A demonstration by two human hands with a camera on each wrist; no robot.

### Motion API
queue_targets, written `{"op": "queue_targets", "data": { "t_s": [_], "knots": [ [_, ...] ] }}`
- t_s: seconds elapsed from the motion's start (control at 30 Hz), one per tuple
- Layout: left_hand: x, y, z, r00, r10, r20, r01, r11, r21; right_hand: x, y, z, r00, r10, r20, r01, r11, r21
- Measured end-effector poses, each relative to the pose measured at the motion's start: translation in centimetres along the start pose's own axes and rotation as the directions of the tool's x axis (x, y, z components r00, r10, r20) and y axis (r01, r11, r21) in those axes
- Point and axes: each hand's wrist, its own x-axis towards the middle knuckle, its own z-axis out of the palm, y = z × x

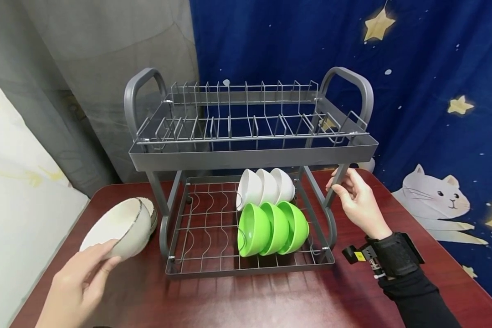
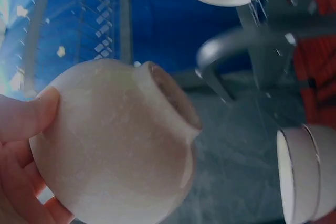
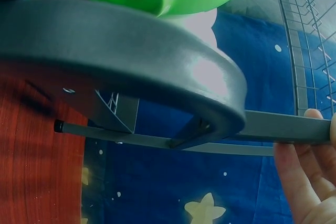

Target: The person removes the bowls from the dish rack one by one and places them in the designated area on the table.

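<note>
At the left, my left hand [image 1: 79,280] pinches a cream bowl [image 1: 133,239] by its rim, thumb on the outside. The bowl is tilted, and in the left wrist view its foot ring [image 2: 170,100] points toward the rack. Behind it on the table are more cream bowls [image 1: 151,207], partly hidden. My right hand [image 1: 362,205] grips the right front post of a grey two-tier dish rack [image 1: 250,158]. On the rack's lower tier, three green bowls [image 1: 255,230] stand on edge in front of three white bowls [image 1: 250,187], all on the right side.
The upper tier holds a wire plate rack [image 1: 229,117], with curved handles [image 1: 366,89] at both ends. Wavy wires [image 1: 207,228] cross the lower tier's left part. The reddish table [image 1: 246,300] extends in front, with a blue star-patterned curtain [image 1: 279,41] behind.
</note>
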Motion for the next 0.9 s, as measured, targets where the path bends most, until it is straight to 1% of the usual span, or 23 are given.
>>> {"op": "queue_targets", "data": {
  "t_s": [0.03, 0.1, 0.17, 0.23, 0.3, 0.37, 0.47, 0.57, 0.73, 0.8, 0.9],
  "knots": [
    [0.1, -0.5, 0.0, 1.000, -0.020, 0.015, 0.020, 0.999, 0.030, 0.0, 0.0, 0.0, 1.000, -0.001, 0.000, 0.001, 1.000, 0.000],
    [0.2, -1.6, 0.4, 0.999, -0.033, 0.037, 0.028, 0.993, 0.114, 0.0, 0.0, 0.0, 1.000, -0.002, -0.003, 0.002, 1.000, 0.000],
    [0.3, -2.9, 1.0, 0.997, -0.036, 0.067, 0.022, 0.981, 0.191, 0.0, 0.0, 0.0, 1.000, -0.002, -0.004, 0.002, 1.000, 0.004],
    [0.4, -4.2, 1.6, 0.992, -0.063, 0.105, 0.033, 0.965, 0.259, 0.0, 0.0, 0.0, 1.000, -0.001, -0.007, 0.001, 1.000, 0.006],
    [0.4, -5.7, 2.4, 0.988, -0.084, 0.129, 0.042, 0.954, 0.298, 0.0, 0.0, 0.0, 1.000, 0.001, -0.007, -0.001, 1.000, 0.010],
    [0.3, -6.8, 3.1, 0.983, -0.118, 0.144, 0.067, 0.945, 0.321, 0.0, 0.0, 0.1, 1.000, 0.003, -0.005, -0.003, 1.000, 0.009],
    [0.1, -8.2, 4.1, 0.974, -0.152, 0.166, 0.085, 0.932, 0.352, -0.1, 0.1, 0.1, 1.000, 0.003, -0.002, -0.003, 1.000, 0.006],
    [-0.3, -9.0, 4.7, 0.965, -0.182, 0.191, 0.098, 0.919, 0.382, -0.1, 0.2, 0.2, 1.000, -0.004, 0.000, 0.004, 1.000, 0.008],
    [-0.7, -9.7, 5.3, 0.950, -0.229, 0.213, 0.125, 0.901, 0.416, 0.0, 0.2, 0.2, 1.000, -0.019, -0.003, 0.019, 1.000, 0.014],
    [-0.8, -9.8, 5.4, 0.946, -0.237, 0.219, 0.129, 0.900, 0.416, 0.0, 0.2, 0.2, 1.000, -0.021, -0.007, 0.021, 1.000, 0.008],
    [-0.9, -9.9, 5.7, 0.937, -0.254, 0.242, 0.136, 0.899, 0.417, -0.1, 0.3, 0.1, 1.000, -0.018, -0.011, 0.018, 1.000, 0.000]
  ]
}}
